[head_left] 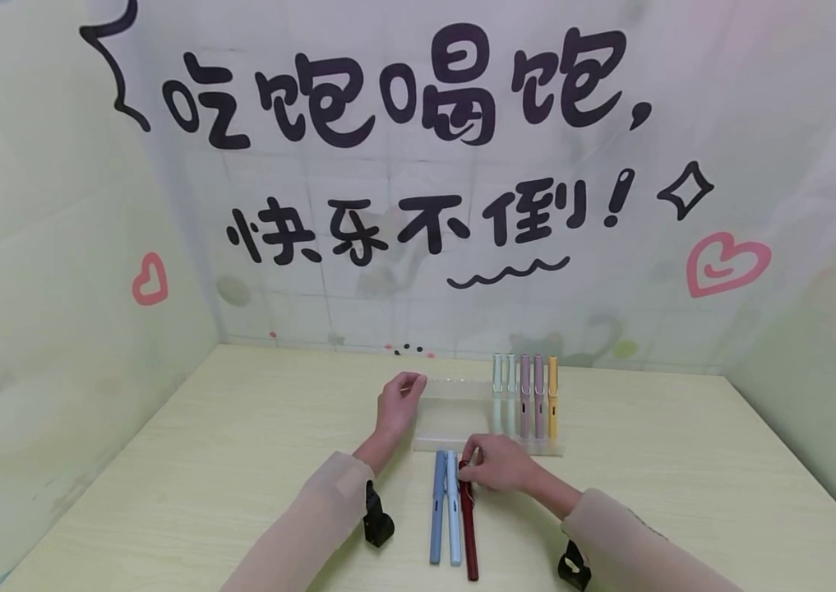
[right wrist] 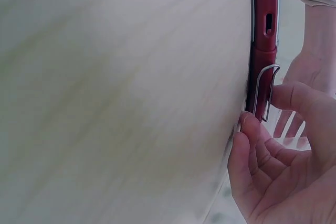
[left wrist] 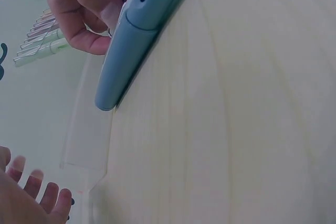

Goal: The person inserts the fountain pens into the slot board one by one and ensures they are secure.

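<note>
My right hand [head_left: 501, 463] pinches the cap end of a dark red fountain pen [head_left: 470, 538], with thumb and fingertips beside its wire clip in the right wrist view. The pen lies on the table, pointing toward me. Just left of it lie a light blue pen [head_left: 454, 518] and a greyer blue pen [head_left: 437, 518], roughly parallel. Behind them stands a clear pen rack [head_left: 450, 445]. At its upper left corner is my left hand [head_left: 397, 407], fingertips against the edge and fingers fairly straight. The exact contact is hidden.
The rack's right part holds two mint pens [head_left: 504, 395], two mauve pens [head_left: 532, 403] and one yellow pen [head_left: 553, 395], side by side. A pale wood-grain table [head_left: 240, 460] lies beneath. Behind it rises a printed backdrop [head_left: 418, 316] with black lettering.
</note>
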Demonstrator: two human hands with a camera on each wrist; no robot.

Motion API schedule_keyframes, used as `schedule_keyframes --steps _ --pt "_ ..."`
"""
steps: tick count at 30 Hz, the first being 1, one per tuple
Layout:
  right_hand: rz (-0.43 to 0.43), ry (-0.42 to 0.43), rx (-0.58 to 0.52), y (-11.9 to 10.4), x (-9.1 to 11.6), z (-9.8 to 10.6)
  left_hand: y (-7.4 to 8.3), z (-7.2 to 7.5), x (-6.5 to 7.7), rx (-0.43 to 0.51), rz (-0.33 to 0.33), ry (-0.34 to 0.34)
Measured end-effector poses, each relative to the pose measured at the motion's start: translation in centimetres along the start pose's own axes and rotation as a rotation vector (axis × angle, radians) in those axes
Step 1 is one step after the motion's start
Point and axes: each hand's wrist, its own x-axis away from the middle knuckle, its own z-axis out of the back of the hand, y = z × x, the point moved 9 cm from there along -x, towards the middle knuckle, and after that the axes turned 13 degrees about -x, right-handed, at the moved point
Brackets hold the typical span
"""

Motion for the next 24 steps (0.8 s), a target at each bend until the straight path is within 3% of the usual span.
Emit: schedule_keyframes --steps 14,19,24 --pt "0.029 0.016 0.111 -0.77 -0.17 -0.08 0.16 0.08 -0.15 0.013 -0.051 0.013" --pt "0.076 0.025 0.184 -0.96 -0.13 -0.27 0.02 0.0 -0.18 0.005 -0.043 0.012" --pt "0.099 0.021 0.182 -1.0 0.02 -0.32 -0.07 -0.05 -0.16 0.002 -0.036 0.009"
